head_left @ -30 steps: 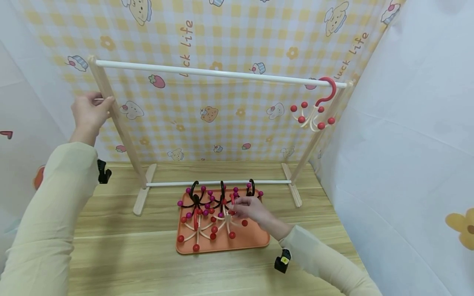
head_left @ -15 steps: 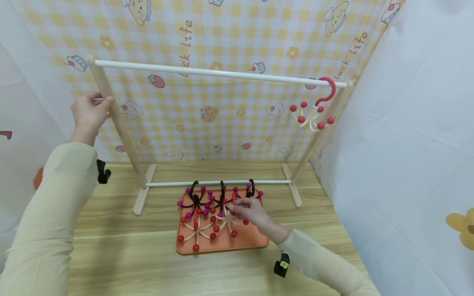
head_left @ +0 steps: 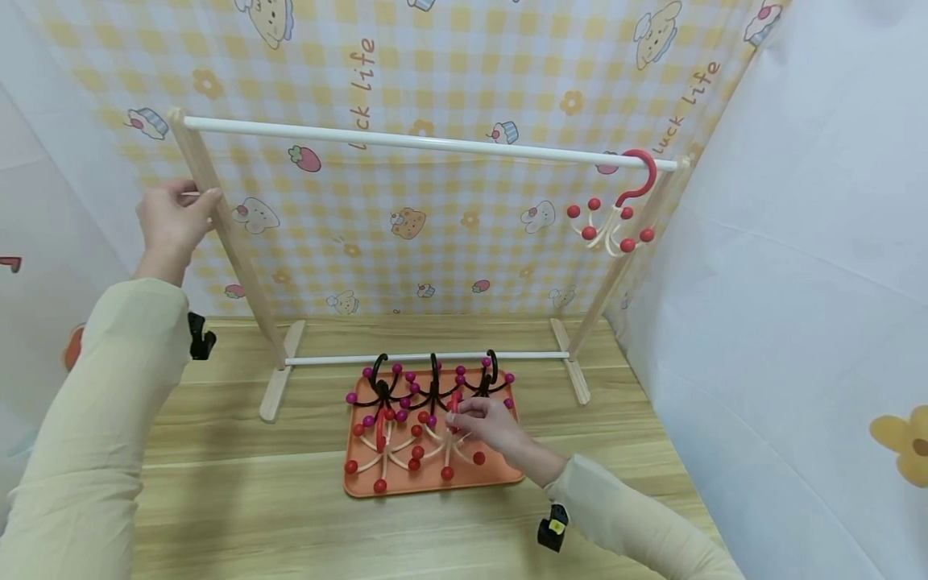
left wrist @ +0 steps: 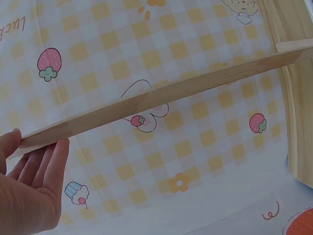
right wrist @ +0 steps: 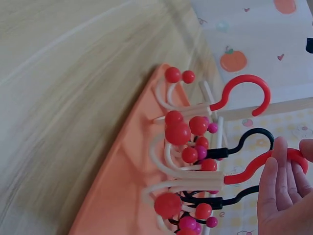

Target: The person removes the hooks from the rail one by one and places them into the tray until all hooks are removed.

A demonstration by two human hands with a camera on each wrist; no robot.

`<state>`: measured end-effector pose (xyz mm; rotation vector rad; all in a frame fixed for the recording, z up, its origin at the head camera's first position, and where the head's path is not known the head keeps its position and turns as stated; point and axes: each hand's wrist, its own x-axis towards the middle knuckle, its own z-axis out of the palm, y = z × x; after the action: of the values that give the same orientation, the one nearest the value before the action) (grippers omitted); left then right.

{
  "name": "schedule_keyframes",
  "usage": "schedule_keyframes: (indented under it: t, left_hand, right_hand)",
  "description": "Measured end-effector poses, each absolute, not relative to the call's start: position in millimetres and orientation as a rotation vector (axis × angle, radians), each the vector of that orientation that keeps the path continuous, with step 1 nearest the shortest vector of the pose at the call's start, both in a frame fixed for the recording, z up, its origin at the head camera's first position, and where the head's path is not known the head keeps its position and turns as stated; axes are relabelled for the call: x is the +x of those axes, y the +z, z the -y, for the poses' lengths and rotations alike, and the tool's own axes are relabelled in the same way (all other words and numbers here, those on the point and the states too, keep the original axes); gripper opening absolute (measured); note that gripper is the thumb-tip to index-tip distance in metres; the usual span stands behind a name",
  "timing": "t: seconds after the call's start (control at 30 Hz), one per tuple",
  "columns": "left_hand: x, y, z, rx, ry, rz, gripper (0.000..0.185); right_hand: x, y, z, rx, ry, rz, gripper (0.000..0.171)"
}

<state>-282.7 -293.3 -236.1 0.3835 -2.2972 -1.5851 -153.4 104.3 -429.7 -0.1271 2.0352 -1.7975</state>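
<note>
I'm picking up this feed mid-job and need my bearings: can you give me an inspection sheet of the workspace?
Surface: wooden table, bare planks around the tray.
Job's things: orange tray holds red-and-cream and black-and-magenta hook hangers; one red hook hanger hangs at the right end of the rack's white top rail.
Clutter: nothing seen.
Hands: left hand grips the rack's left wooden post; right hand pinches the red hook of a hanger over the tray.
Cables: nothing seen; black wrist cameras on both sleeves.
Surroundings: yellow checked cartoon backdrop, white sheets at the sides.
</note>
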Motion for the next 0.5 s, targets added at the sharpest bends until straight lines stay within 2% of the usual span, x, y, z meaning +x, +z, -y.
schedule_keyframes:
  t: [0.5]
  left_hand:
    - [-282.1, -236.0, 293.9, 0.386, -1.572, 2.309, 0.054]
  right_hand:
    - [-156.1, -443.8, -100.3, -0.161, -1.741, -2.115, 0.022]
